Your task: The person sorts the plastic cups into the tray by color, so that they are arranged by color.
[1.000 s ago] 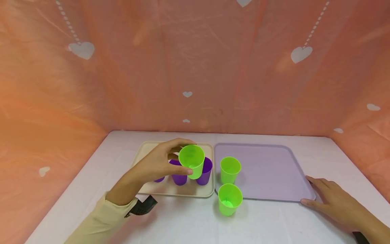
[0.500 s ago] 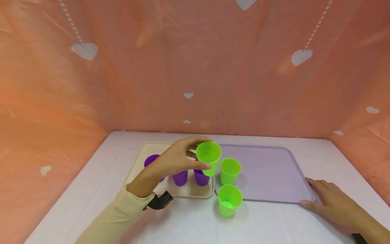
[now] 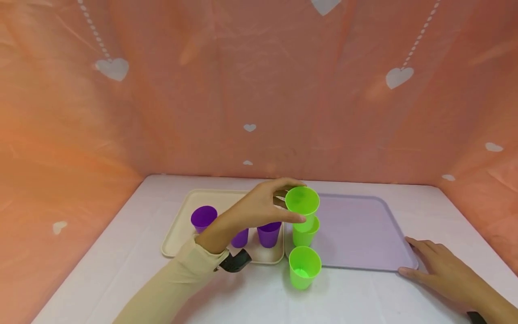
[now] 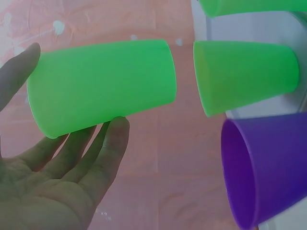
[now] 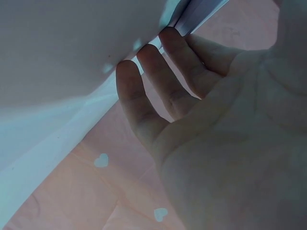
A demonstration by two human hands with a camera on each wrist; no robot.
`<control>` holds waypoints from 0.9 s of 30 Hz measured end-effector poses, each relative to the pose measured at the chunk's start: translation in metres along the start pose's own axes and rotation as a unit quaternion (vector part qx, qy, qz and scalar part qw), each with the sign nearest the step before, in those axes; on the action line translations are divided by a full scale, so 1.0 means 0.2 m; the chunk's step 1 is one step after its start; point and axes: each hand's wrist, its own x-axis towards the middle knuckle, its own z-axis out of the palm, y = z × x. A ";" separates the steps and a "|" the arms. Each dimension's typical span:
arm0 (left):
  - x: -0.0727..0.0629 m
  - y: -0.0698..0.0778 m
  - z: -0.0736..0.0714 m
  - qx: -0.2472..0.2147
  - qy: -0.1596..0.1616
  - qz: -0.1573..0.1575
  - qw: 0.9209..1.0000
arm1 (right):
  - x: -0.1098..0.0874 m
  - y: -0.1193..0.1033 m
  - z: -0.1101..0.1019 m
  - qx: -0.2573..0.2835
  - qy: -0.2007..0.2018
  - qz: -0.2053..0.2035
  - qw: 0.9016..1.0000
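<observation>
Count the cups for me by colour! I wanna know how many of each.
Green cups: 3
Purple cups: 3
Total cups in sight: 6

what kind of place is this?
Looks like a curtained-off tabletop booth, perhaps a recording setup: heart-patterned orange sheeting on three sides, a white table, and a beige tray beside a lavender tray.
</observation>
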 end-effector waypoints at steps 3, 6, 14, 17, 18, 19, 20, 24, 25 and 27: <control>0.04 0.02 0.03 0.006 -0.009 -0.004 1.000 | 0.00 0.00 0.00 0.000 -0.003 0.003 1.000; 0.08 0.03 0.05 0.004 -0.017 -0.010 1.000 | 0.00 0.00 0.00 -0.002 0.004 -0.001 1.000; 0.14 0.03 0.10 0.011 -0.022 -0.027 0.999 | -0.01 -0.01 0.01 0.000 0.018 -0.007 1.000; 0.17 0.04 0.11 0.027 -0.024 -0.025 0.999 | -0.01 -0.01 0.01 0.000 0.022 -0.009 1.000; 0.19 0.05 0.12 0.032 -0.026 -0.020 0.999 | -0.02 -0.01 0.01 0.000 0.024 -0.011 1.000; 0.20 0.05 0.12 0.035 -0.029 -0.017 0.999 | -0.02 -0.01 0.01 0.001 0.026 -0.012 1.000; 0.21 0.05 0.13 0.036 -0.032 -0.013 0.999 | -0.02 0.00 0.01 0.001 0.027 -0.012 1.000; 0.26 0.03 0.15 0.045 -0.043 -0.005 0.998 | -0.01 0.01 0.02 0.003 0.028 -0.014 1.000; 0.27 0.02 0.16 0.047 -0.045 -0.006 0.998 | -0.01 0.01 0.02 0.002 0.027 -0.014 1.000; 0.29 0.01 0.17 0.053 -0.047 -0.007 0.997 | -0.01 0.01 0.02 0.000 0.025 -0.015 1.000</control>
